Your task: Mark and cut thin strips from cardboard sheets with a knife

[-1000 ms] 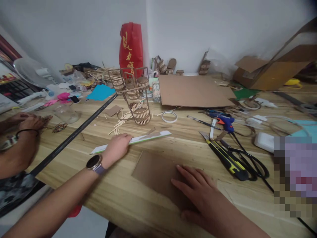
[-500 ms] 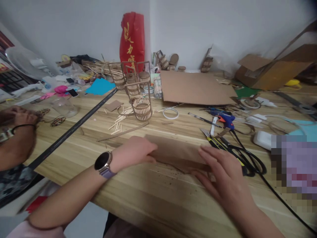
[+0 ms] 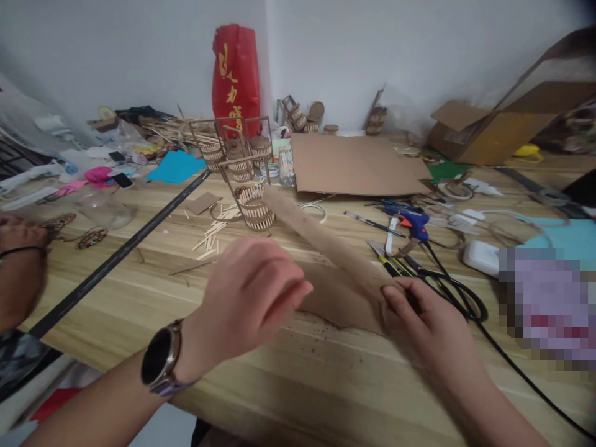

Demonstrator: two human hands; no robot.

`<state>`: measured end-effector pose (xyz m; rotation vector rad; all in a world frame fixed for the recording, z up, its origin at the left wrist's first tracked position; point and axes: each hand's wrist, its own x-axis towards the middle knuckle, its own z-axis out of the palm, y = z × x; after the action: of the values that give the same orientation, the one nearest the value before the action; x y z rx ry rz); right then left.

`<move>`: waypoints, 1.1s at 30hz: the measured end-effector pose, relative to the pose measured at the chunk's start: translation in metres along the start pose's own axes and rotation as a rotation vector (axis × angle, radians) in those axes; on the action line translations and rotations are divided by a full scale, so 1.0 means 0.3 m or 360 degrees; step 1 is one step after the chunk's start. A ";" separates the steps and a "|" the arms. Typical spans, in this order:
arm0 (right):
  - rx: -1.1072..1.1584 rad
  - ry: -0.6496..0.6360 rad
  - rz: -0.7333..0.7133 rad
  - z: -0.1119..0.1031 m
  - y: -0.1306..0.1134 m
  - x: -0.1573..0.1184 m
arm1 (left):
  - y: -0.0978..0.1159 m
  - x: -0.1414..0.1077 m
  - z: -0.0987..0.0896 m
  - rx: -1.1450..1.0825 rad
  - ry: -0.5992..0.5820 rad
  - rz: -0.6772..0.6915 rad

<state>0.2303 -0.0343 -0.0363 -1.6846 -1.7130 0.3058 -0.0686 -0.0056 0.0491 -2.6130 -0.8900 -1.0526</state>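
Note:
A long brown cardboard strip point(image 3: 333, 245) slants up to the left, its near end pinched in my right hand point(image 3: 421, 316). Just left of it, my left hand point(image 3: 256, 292) is raised above the table with fingers curled together; whether something small is between them cannot be made out. Beneath both hands lies a brown cardboard piece point(image 3: 326, 295) with a torn front edge and dark crumbs before it. Behind the strip's far end stands a small slatted basket point(image 3: 257, 211) with a tall handle, with short pale sticks point(image 3: 210, 236) on its left.
A glue gun point(image 3: 414, 225), a yellow-black cutter point(image 3: 388, 259) and a coiled black cable lie to the right. A large cardboard sheet point(image 3: 354, 164) is at the back. Another person's hand point(image 3: 21, 233) is at the far left, beyond a black strip point(image 3: 125, 248).
My right hand has closed on the strip, which is now raised off the cardboard. My left hand has come off the cardboard and lifted. The view has shifted slightly to the right.

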 end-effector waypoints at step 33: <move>0.0465 -0.0006 0.0382 0.039 0.049 0.019 | 0.174 -0.278 0.153 -0.0381 -0.1328 -0.0254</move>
<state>0.2352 -0.0234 -0.0520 -1.6681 -1.3906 0.6390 -0.0590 -0.0686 -0.0386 -3.2670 -1.1834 -0.0250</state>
